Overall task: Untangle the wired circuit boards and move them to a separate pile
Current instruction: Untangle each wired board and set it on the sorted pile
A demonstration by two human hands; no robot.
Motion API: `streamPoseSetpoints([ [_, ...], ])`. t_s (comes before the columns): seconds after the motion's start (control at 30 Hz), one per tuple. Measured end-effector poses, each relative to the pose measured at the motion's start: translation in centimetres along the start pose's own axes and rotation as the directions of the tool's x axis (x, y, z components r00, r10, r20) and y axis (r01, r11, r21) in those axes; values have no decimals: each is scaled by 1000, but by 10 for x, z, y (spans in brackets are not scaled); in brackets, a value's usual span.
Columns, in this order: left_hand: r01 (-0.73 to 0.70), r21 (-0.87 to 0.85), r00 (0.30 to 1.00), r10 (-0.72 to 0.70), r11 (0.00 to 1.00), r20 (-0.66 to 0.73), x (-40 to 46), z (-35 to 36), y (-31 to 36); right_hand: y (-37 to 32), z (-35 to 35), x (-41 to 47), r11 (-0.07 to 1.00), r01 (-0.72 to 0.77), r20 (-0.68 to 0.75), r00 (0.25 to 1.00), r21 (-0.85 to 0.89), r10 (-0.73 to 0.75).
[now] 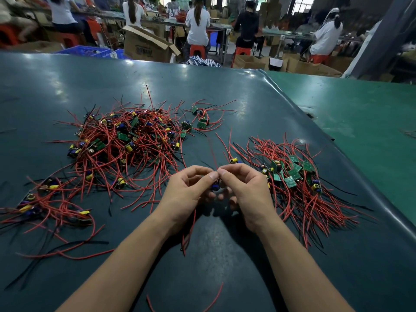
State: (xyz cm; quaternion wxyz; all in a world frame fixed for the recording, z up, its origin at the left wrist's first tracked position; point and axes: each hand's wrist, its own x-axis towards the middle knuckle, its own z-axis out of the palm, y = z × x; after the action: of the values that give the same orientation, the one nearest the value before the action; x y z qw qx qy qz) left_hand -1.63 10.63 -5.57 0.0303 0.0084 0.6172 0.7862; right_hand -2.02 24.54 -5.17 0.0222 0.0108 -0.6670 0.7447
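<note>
Your left hand (189,188) and right hand (244,190) meet at the centre of the desk (225,91), thumbs and forefingers pinched together tip to tip. Between them you hold one wired circuit board (215,186); only a blue component shows below your thumbs, the rest is hidden by your fingers. Each hand pinches its own part, probably so you can draw the red leads (188,235) apart; they trail down toward 6 o'clock, under your left wrist. Holding the board above the desk likely keeps its wires off the others.

At 10 o'clock from your hands lies the tangled heap (126,140), boards and red and black wires knotted thickly, with looser strays spilling to 8 o'clock. At 3 o'clock lies the sorted pile (292,174), its green boards bunched at the top and the wires combed toward 5 o'clock, which suggests each piece is laid down the same way. A few boards (200,122) sit at 12 o'clock, just beside the heap. The heap looks larger than the sorted pile, so much work remains. Beyond the desk edge, seated workers (198,21) face away.
</note>
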Motion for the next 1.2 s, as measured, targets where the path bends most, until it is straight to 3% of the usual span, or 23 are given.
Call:
streamPoseSetpoints([
  [0.07, -84, 89, 995, 87, 993, -41, 0, 1, -3, 0, 0, 0, 996, 60, -25, 998, -62, -61],
  [0.13, -235, 283, 960, 268, 930, -82, 0, 1, -6, 0, -1, 0, 992, 85, -30, 996, -90, -88],
  [0.27, -414, 661, 815, 578, 626, -36, 0, -6, -8, -1, 2, -1, 995, 73, 74, 995, -64, -69],
  [0.5, -539, 796, 676, 705, 274, 215, -6, -4, -5, -2, 0, 3, 982, 89, -29, 995, -168, -95],
  [0.57, -536, 769, 681, 717, 348, 150, -6, -1, -3, -4, 1, 4, 1000, 3, -41, 999, -10, -3],
  [0.67, -435, 591, 820, 570, 679, -52, -2, 2, -1, -5, 0, 6, 987, -94, -37, 994, 133, 100],
  [0.7, -390, 549, 861, 505, 740, -69, 0, 2, -1, -5, -1, 6, 987, -96, -23, 995, 128, 100],
  [0.77, -380, 590, 871, 490, 712, -30, 1, 1, -4, -4, -1, 5, 995, -76, 2, 997, 70, 76],
  [0.9, -445, 729, 803, 593, 520, 67, -2, -1, -6, -1, 1, 3, 997, -45, -27, 999, -66, 43],
  [1.1, -448, 705, 827, 555, 550, 93, -2, -2, -6, -2, 0, 3, 993, -116, 24, 993, 12, 115],
  [1.2, -430, 742, 828, 552, 514, 98, -2, -4, -6, -2, -2, 3, 996, -65, 77, 995, -62, 69],
])
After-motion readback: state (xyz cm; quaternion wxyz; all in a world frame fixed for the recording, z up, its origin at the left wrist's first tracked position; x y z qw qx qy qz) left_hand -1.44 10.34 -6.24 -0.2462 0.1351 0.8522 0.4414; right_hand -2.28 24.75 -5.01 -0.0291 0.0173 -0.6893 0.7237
